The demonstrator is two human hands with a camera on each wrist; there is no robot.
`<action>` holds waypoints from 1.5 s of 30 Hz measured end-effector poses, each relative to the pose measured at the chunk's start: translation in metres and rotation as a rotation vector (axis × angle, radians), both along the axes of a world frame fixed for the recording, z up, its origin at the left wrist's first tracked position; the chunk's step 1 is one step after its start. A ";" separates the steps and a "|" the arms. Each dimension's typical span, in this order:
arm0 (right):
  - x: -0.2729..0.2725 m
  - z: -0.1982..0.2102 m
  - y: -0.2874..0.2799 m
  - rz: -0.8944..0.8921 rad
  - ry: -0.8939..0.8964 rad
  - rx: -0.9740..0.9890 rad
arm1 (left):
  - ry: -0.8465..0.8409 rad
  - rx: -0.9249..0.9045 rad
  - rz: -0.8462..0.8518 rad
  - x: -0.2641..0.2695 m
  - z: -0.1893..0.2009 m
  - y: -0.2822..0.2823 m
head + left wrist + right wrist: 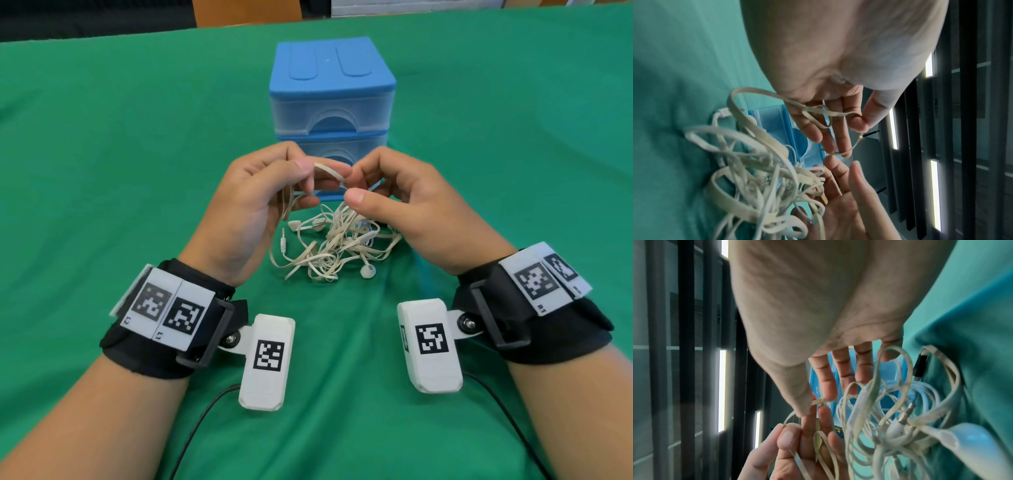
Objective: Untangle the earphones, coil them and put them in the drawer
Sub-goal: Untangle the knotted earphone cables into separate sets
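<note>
Working one strand free of the tangled cream flat-cable earphones (337,245)

My left hand (255,202) and right hand (404,202) each pinch the same raised loop so it stays taut and separate — the knot rests on the green table (102,171), near the blue plastic drawer unit (330,99).

Tangled cream earphones (337,245) lie before the closed blue drawer (331,113).

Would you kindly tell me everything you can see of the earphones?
The earphones are off-white, with a flat ribbon-like cable, white earbuds and a metal jack plug, all still knotted. Most of the tangle lies on the green cloth before the blue drawers. One strand is lifted: the left hand and right hand each pinch it.
</note>
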State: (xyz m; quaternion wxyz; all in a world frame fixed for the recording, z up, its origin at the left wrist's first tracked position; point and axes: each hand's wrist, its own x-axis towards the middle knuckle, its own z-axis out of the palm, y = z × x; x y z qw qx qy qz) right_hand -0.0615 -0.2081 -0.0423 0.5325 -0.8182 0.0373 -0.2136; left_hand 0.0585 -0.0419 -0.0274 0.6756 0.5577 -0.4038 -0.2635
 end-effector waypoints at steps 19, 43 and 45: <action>-0.006 0.004 -0.004 0.000 0.027 0.011 | 0.072 -0.234 0.457 0.019 0.009 0.011; -0.002 -0.006 -0.013 -0.048 0.103 0.086 | -0.471 0.225 0.047 0.012 -0.005 0.007; -0.002 -0.007 -0.014 -0.053 0.091 0.099 | -0.469 0.345 -0.044 0.010 -0.009 0.005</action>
